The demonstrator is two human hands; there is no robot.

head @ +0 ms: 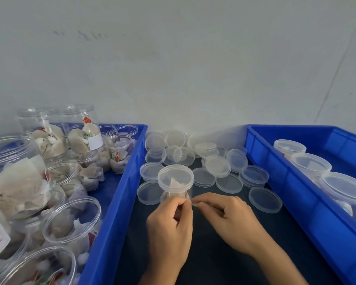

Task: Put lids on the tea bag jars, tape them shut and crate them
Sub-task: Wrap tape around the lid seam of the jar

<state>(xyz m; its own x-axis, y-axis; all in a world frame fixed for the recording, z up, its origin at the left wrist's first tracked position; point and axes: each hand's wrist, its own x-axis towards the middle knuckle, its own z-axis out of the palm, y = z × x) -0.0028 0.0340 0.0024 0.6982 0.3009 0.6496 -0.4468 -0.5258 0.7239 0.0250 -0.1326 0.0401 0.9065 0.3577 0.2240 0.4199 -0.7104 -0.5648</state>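
Lidded jar (175, 183) upright just beyond the grip, left hand (170, 227) and right hand (224, 212) pinching a small tape (194, 203) strip between fingertips at its side; probably light, slick, thin-walled, best held low around the body.

The hands, left (170, 221) and right (227, 211), meet fingertip to fingertip just before a lidded jar (175, 182). Loose lids (218, 166) lie behind and right of it. Left stands a crate (119, 192) of open jars (72, 220); far right, a crate (296, 188) of lidded ones (310, 164).
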